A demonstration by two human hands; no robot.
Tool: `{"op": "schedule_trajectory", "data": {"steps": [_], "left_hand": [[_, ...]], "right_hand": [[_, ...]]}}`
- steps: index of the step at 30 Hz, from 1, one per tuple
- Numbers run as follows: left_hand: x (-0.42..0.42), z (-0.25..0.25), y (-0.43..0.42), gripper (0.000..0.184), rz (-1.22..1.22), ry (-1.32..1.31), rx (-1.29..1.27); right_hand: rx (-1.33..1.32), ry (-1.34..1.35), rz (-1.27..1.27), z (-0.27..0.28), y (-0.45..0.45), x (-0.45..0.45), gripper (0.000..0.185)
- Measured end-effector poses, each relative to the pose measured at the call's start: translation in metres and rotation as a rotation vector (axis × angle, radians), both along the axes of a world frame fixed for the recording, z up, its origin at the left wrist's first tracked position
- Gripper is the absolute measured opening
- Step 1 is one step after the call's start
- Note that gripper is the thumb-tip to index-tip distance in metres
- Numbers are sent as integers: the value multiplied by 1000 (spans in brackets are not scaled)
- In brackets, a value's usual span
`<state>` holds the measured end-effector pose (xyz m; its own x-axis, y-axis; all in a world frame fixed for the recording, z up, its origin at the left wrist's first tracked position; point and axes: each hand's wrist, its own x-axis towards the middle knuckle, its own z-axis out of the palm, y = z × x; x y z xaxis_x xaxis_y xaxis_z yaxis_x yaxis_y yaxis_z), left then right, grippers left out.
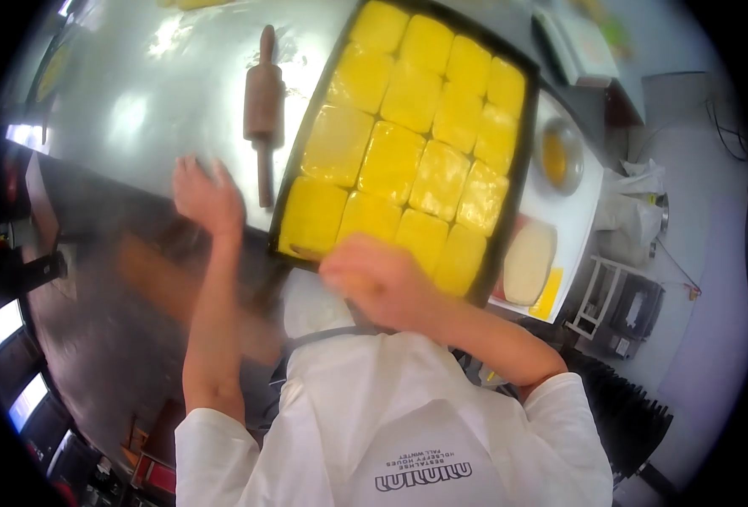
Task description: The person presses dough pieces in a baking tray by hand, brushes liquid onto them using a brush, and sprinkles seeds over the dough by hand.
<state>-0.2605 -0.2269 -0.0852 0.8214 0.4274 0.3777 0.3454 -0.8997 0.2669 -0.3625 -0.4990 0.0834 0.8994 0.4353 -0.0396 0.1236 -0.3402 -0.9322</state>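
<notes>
A dark tray (278,221) holds rows of square dough pieces with a glossy yellow coating. Over its near edge, my right hand (372,277) is closed round what looks like a brush (306,252), whose tip touches the near-left dough piece; motion blurs the hand. My left hand (207,196) rests at the edge of the metal table (129,110), fingers apart and holding nothing. A wooden rolling pin (262,101) lies between that hand and the tray.
Right of the tray, a white board (578,203) carries a bowl (562,156) with yellow liquid and a pale oval piece of dough (529,263). A white box (575,49) stands at the back right. Plastic bags (632,215) and a metal rack (598,296) are farther right.
</notes>
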Motion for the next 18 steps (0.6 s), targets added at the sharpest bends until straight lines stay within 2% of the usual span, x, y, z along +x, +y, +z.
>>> {"op": "schedule_trajectory", "data": {"steps": [2,4,6,10,13,14,16,18], "left_hand": [[0,-1,1,49,-14,-17,1],[0,-2,4,50,-23,-12,-1],[0,-2,5,50,-21,18,-11],[-3,-1,1,50,-11,3,-10],[-3,0,1,51,-12,14,-10],[-1,1,1,51,-23,11,-25],[-1,0,3,51,-42,5,-57],[-1,1,2,52,-38,2,-22]], "right_hand": [[211,447,-201,-14,-6,23,19],[264,541,-386,-40,-39,57,22],[371,515,-629,-58,-87,80,23],[114,172,-945,-25,-186,95,22],[-106,-101,-854,-7,-217,80,20],[-188,-240,-815,-14,-210,69,14],[-546,-593,-420,-23,-197,40,22],[-732,-445,-300,-33,-170,-7,33]]}}
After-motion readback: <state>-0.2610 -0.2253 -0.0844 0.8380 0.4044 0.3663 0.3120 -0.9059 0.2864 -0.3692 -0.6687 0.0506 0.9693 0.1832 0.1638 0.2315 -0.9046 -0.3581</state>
